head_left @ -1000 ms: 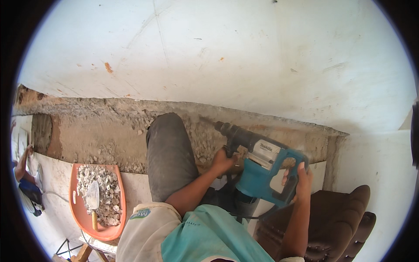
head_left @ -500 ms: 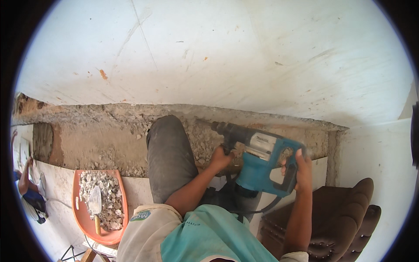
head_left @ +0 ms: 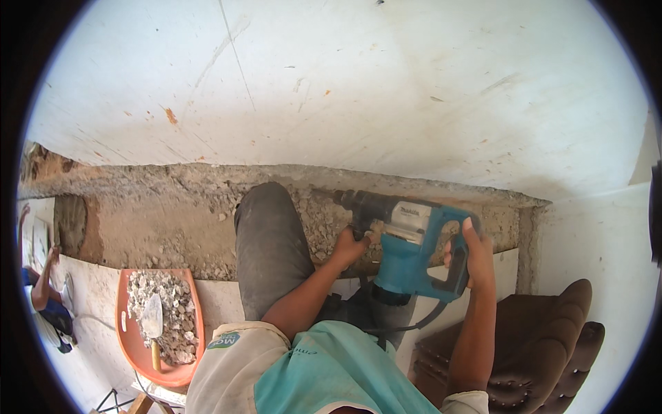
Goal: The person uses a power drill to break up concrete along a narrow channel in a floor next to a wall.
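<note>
A teal and black demolition hammer (head_left: 402, 255) lies across in front of me, its chisel end pointing left at the rough base of the wall. Around its side handle near the chuck, my left hand (head_left: 350, 247) is closed. My right hand (head_left: 476, 259) grips the rear D-shaped handle, thumb on top. The chisel tip meets broken mortar (head_left: 318, 200) along the wall's foot; dust and rubble partly hide it. My bent knee (head_left: 271, 234) is left of the tool. The power cord (head_left: 420, 321) curves down from the rear handle.
An orange pan (head_left: 123, 324) holds rubble and a trowel (head_left: 152, 321) at lower left. Brown tufted seating (head_left: 514, 338) stands at lower right. White wall (head_left: 358, 90) rises ahead above a strip of bare, crumbled floor (head_left: 152, 224). Another person (head_left: 48, 297) is at far left.
The hammer has shifted only slightly, and both hands keep their grip. The view has moved a little.
</note>
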A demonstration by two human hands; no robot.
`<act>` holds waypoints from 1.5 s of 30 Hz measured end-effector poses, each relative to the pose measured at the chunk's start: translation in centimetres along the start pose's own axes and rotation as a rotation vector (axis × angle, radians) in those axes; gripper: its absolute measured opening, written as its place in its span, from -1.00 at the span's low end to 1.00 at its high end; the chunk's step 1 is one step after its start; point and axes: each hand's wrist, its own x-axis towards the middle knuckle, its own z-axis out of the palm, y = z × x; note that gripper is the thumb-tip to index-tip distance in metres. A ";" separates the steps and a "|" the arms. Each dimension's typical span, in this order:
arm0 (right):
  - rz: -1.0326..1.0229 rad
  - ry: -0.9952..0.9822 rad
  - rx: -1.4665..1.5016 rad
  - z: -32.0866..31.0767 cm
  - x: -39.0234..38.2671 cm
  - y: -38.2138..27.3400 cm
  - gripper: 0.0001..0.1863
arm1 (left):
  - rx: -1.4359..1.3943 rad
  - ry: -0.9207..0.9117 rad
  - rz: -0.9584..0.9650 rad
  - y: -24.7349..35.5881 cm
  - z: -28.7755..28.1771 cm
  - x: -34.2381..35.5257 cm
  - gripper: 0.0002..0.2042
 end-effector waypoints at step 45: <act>-0.282 0.041 -0.142 6.3 -14.8 7.0 -0.55 | -0.417 0.083 0.098 -8.5 0.2 -1.7 -0.77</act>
